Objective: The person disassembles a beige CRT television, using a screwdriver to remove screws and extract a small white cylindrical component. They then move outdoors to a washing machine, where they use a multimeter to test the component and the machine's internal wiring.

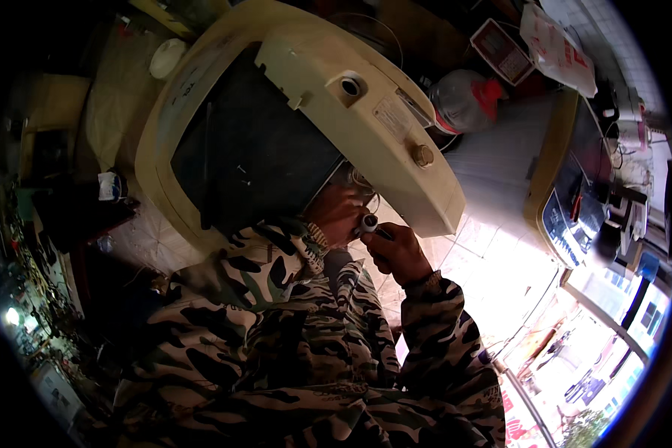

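Note:
A cream appliance panel [396,172] with a knob [422,156] and a round hole sits tilted across the cream machine body, which looks like a washing machine. My left hand [340,213] reaches in at the panel's near lower edge, beside thin wires; its fingertips are hidden in shadow. Close by, my right hand [402,252] is closed around a short tube-like piece [369,222] with a pale rim and dark round end. Small screws [243,175] lie on the machine's dark top [254,142].
A clear plastic bottle with a red part [467,101] stands behind the panel, near a red-and-white box [502,52] and a white plastic bag [556,48]. Another cream-edged appliance [549,179] is at the right. Cluttered small items [45,291] fill the dim left side.

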The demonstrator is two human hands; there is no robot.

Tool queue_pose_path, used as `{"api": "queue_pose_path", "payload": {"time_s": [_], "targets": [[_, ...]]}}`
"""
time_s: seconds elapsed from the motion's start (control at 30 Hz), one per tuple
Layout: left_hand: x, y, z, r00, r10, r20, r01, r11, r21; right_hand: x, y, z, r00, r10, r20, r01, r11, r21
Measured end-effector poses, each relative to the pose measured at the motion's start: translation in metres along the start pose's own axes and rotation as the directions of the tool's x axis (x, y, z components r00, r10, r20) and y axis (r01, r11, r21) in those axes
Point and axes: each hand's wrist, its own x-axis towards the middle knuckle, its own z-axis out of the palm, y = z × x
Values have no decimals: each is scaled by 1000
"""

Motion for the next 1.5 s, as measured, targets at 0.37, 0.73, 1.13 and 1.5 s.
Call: {"api": "queue_pose_path", "payload": {"time_s": [0.37,0.73,1.13,1.5], "targets": [[6,1,-9,993,-40,114,42,999,-15,21,15,-9,980,-41,196,31,998,54],[14,2,-12,943,-43,330,46,999,1,21,34,11,907,-374,-191,226,817,-530],[9,2,-7,991,-21,136,22,1000,-8,28,38,0,957,-267,-113,183,858,-481],[13,6,-13,967,-57,248,50,998,37,24,43,17,820,-483,-305,107,654,-749]]}}
